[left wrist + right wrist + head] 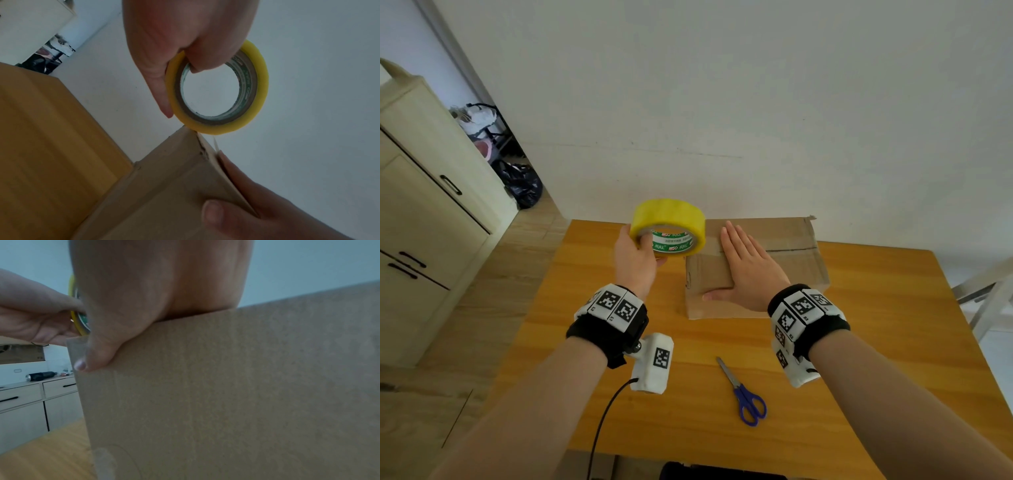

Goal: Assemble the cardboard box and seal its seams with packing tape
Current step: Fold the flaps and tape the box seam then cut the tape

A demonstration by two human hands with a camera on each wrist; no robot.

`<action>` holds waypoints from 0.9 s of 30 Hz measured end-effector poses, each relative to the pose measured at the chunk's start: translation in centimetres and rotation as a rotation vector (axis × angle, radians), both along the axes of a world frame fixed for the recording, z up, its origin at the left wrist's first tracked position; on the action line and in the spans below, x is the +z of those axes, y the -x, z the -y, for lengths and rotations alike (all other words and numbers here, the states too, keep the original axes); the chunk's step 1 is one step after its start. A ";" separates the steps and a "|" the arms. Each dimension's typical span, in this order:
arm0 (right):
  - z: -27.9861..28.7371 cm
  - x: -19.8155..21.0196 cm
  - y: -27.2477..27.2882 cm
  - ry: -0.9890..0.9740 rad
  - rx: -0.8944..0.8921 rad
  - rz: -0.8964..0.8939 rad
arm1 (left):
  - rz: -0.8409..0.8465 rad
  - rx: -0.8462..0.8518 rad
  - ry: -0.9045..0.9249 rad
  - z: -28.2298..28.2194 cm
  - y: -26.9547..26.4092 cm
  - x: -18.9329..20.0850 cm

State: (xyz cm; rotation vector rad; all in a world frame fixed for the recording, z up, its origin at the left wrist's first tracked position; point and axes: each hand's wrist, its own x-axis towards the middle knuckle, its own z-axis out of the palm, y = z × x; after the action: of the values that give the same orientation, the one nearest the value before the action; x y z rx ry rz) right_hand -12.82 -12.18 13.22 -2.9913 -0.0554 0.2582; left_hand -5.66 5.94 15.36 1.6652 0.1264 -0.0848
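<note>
The cardboard box (784, 270) stands on the wooden table (876, 342), toward its far edge, with its top flaps folded shut. The centre seam (791, 249) between the flaps shows as a dark line. A strip of tape appears to run from the roll across the left part of the top, under the right hand; how far it reaches cannot be told.

The right hand (748, 270) lies flat on the box top, fingers straight and together, thumb hooked over the near edge. It presses the flaps down and grips nothing.

The left hand (635, 260) grips the yellow packing tape roll (669, 228), thumb through the core and fingers on the outer face. The roll is held just off the box's left edge, slightly above it.

Handling, as a judgement: the box is light, thin corrugated board, stiff along its panels but yielding at the flaps. It would slide or lift if tape is pulled without a hand bearing down, so a flat palm on the top is the sound hold. The roll is light and rigid; the core is the secure purchase.

Contents: the flaps are shut, so the inside is hidden.

Blue-handled scissors (746, 394) lie closed on the table, nearer the person, apart from the box.
</note>
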 end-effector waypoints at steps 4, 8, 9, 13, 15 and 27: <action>0.2 0.0 0.0 0.012 -0.004 -0.015 | 0.025 0.034 -0.087 -1.6 -0.8 -0.8; 0.2 0.0 -0.3 0.014 0.008 -0.026 | 0.048 0.031 -0.167 -3.2 -1.1 -1.7; 0.2 0.0 -0.3 0.014 0.008 -0.027 | 0.043 0.033 -0.172 -3.3 -1.0 -1.9; 0.2 0.0 -0.3 0.022 0.006 -0.034 | 0.000 0.061 -0.160 -3.3 -0.4 -3.0; 0.2 0.0 -0.4 0.028 0.004 -0.034 | -0.027 0.071 -0.139 -3.3 -0.2 -3.3; -4.1 1.2 -1.1 0.022 0.047 0.065 | 0.009 -0.089 -0.011 -3.4 0.1 -3.5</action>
State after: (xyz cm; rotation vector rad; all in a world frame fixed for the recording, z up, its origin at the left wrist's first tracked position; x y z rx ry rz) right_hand -11.68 -8.11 14.44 -3.0228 -0.1305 0.1678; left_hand -5.74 9.36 11.83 1.6820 0.0454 -0.1442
